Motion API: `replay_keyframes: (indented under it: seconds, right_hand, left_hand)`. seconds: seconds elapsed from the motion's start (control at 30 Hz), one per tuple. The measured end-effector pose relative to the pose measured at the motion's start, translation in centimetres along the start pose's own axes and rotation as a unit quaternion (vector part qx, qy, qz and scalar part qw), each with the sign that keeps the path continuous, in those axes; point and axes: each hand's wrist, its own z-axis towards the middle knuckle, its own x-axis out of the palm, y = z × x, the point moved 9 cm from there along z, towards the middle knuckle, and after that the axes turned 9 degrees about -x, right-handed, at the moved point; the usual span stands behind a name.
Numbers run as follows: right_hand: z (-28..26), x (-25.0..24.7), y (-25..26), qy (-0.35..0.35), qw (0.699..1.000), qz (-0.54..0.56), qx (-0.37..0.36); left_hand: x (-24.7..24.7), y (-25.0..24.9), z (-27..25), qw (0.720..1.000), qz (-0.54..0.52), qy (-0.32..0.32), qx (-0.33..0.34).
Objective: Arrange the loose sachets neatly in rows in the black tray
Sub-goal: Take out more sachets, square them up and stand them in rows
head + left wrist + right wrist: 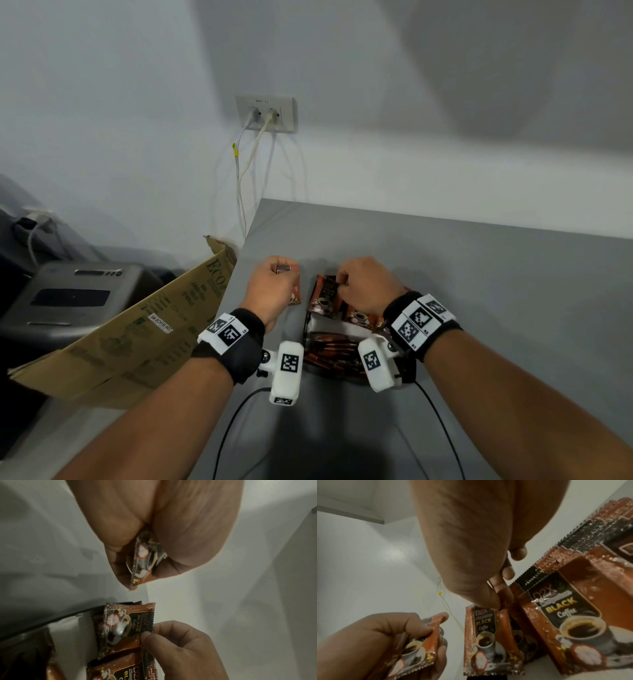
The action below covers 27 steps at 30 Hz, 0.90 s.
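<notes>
Brown-and-black coffee sachets (pixel 327 294) stand upright in the far end of the black tray (pixel 305 329); more sachets (pixel 330 349) lie in its near part. My right hand (pixel 340 284) pinches the top edge of one upright sachet (pixel 488 635) with thumb and forefinger. Just left of the tray, above the table, my left hand (pixel 284 270) grips a small bunch of loose sachets (pixel 419 642). The left wrist view shows that bunch (pixel 145 561) in the fist and the tray rim (pixel 51 619) below it. Other upright sachets (pixel 573 615) fill the right wrist view's right side.
The grey table (pixel 479 274) ends at its left edge beside my left hand. Beyond that edge sit an open cardboard box (pixel 137 325) and a grey machine (pixel 75 294). A wall socket (pixel 265 114) with hanging cables lies behind. Black camera cables (pixel 233 428) trail near me.
</notes>
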Motion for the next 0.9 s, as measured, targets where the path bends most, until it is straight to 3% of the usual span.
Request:
replay_keyframes:
  seconds: [0.37, 0.7, 0.9]
  right_hand:
    - [0.5, 0.1, 0.3, 0.002, 0.999, -0.038, -0.011]
    - [0.5, 0.3, 0.9, -0.042, 0.989, -0.135, -0.045]
    - [0.7, 0.3, 1.0, -0.051, 0.99, -0.122, -0.055]
  left_hand:
    - [0.8, 0.0, -0.2, 0.999, 0.034, 0.026, 0.008]
    - [0.6, 0.2, -0.3, 0.999, 0.046, 0.018, 0.01]
    - [0.9, 0.1, -0.5, 0.997, 0.058, 0.03, 0.028]
